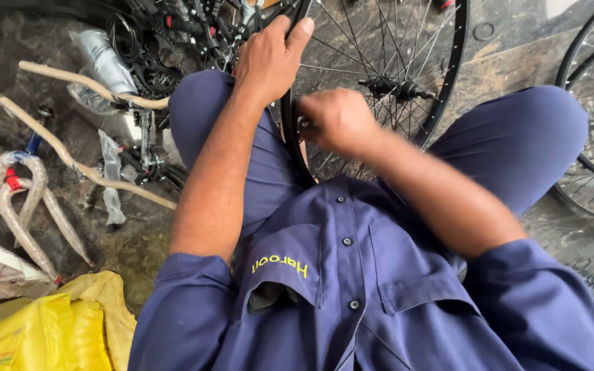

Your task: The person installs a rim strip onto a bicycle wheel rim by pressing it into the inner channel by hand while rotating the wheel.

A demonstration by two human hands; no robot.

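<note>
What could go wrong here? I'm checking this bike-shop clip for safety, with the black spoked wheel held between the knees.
1. The right hand works at the rim of the black spoked bicycle wheel, close to the thin spokes; a finger could get pinched if the wheel turned.
2. Only the left hand, gripping the wheel's top, and the knees steady it, so it might slip or tip.
3. Wrapped frame parts lie close on the floor, a possible trip or snag.

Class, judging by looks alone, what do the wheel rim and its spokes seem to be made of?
Wheel rim: probably painted or anodised metal; an even black, thin rigid hoop.
Spokes: likely bare steel; thin straight wires that glint silver.
</note>
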